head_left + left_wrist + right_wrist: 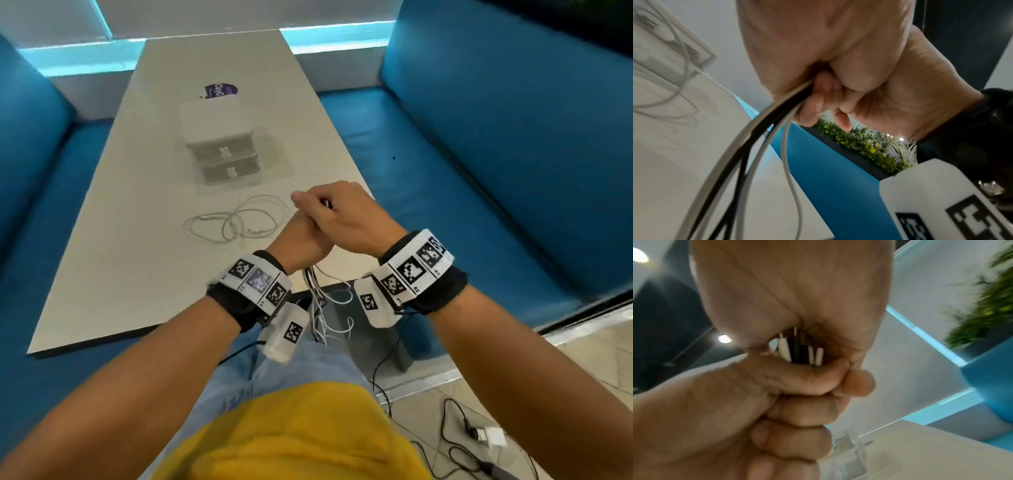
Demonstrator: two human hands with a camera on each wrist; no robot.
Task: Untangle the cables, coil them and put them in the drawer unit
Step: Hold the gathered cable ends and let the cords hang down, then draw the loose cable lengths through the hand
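A bundle of white and black cables (318, 301) hangs off the table's near edge, down over my lap. My left hand (301, 236) grips the bundle in a fist, with the strands running out under it (760, 138). My right hand (342, 212) curls over the top of the left fist and closes on the cable ends (799, 352). A separate white cable (236, 219) lies in loose loops on the table (120, 257), left of my hands. Behind it stands the white drawer unit (222, 147) with both drawers shut.
A purple label (221, 90) lies on the table beyond the drawer unit. Blue benches (479, 154) flank the table on both sides. On the floor at lower right lie black leads and a white charger (486, 437). A dark table leg (394, 342) stands by my knees.
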